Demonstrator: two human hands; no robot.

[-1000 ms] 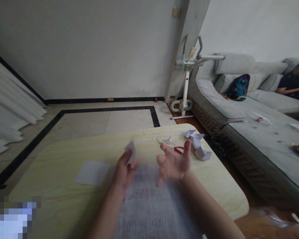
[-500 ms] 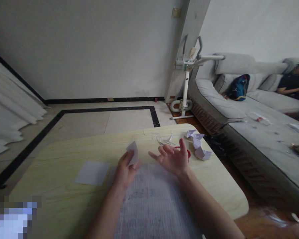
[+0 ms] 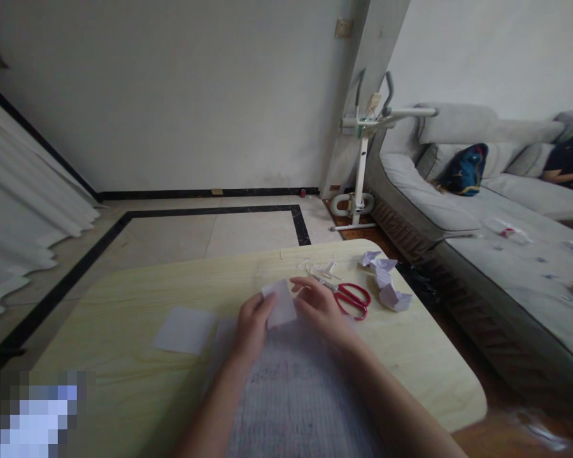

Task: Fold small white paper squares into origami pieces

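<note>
Fingers of left hand (image 3: 252, 322) closed on white paper (image 3: 282, 305), right hand (image 3: 321, 310) curled beside it, grip unclear.

A white curtain (image 3: 23, 222) hangs at 9 o'clock over a tiled floor (image 3: 167, 238). A pale wall (image 3: 195, 95) fills 12 o'clock — a switch (image 3: 344, 28) near 1 — while an exercise machine (image 3: 361, 165) stands toward 2, beside a gray sofa (image 3: 506, 273) at 3 that seats a blue bag (image 3: 466, 170) and a person (image 3: 570, 164) in dark clothing.

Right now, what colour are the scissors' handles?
The scissors' handles are red, seen best in the head view.
</note>
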